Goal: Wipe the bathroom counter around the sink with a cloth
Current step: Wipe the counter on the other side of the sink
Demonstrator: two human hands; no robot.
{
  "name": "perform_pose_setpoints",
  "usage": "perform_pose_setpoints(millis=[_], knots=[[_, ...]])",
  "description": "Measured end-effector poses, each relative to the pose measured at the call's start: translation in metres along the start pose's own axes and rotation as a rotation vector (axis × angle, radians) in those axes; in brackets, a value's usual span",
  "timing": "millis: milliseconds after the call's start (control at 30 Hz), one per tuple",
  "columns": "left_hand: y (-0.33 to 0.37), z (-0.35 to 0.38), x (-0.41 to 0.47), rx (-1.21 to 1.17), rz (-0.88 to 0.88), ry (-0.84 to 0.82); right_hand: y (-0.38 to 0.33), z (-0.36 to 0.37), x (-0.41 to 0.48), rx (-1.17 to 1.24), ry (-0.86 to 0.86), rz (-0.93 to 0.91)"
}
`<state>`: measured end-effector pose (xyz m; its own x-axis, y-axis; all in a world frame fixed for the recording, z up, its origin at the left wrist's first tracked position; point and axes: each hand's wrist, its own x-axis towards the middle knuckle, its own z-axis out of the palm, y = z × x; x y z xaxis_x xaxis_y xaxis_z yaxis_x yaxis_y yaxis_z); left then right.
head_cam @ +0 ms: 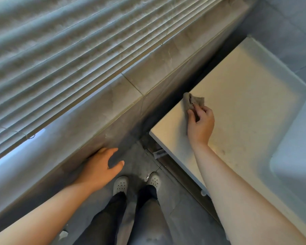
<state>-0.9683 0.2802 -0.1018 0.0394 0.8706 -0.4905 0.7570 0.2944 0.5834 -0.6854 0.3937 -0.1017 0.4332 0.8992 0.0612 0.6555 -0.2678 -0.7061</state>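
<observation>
Right hand (200,122) pinched on the bunched cloth (193,101), pressing it to the counter (245,89) by its outer edge, sink (293,167) off to its right, mid-wipe, next sweep probably sinkward; left hand (102,165) spread, empty.

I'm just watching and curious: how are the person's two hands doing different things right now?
The right hand grips a grey cloth against the white counter; the left hand holds nothing. The right hand's fingers curl round the cloth; the left hand's are spread open, by the tiled window ledge. The right hand reaches farther forward than the left hand. Both are bare.
</observation>
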Motion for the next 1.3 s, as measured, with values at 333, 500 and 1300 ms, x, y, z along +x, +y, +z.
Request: perform_pose_setpoints(millis=[333, 500, 1300], knots=[[0.002, -0.006, -0.004, -0.013, -0.025, -0.029, -0.025, 0.031, -0.069, -0.047, -0.183, -0.251], [0.008, -0.013, -0.008, 0.012, -0.037, -0.071, -0.027, 0.023, -0.094, -0.009, -0.335, -0.328], [0.123, 0.022, -0.002, 0.194, 0.336, -0.135, 0.117, -0.122, -0.062, -0.054, 0.471, 0.373]])
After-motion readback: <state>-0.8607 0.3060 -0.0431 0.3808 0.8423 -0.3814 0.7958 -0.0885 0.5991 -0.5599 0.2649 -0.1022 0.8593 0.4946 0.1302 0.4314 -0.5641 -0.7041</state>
